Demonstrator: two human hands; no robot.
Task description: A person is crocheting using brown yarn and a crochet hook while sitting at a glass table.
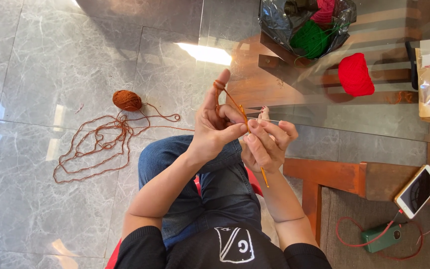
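**Rust yarn on the hook, hands raised over the knees**

I look down from the head camera at my two hands held together above my blue-jeaned knees (215,174). My left hand (214,124) has its index finger raised with rust-orange yarn (219,85) wound around it near the tip, while thumb and remaining fingers pinch narrowly on the strand just below. My right hand (267,144) is closed around a yellow crochet hook (263,175), whose handle sticks out below the palm and whose shaft runs up between the two hands towards the wrapped finger. The working strand stretches taut from the finger down to the hook.

On the grey marble floor (36,60) to my left lies the rust-orange yarn ball (127,100), with a loose tangle of the same yarn (95,147) spread beside it. On the glass table (374,119) ahead sit a red yarn ball (355,74) and a black plastic bag (274,20) holding green and red yarn. A white smartphone (418,191) rests at right, its red cable running to a green power bank (380,237).
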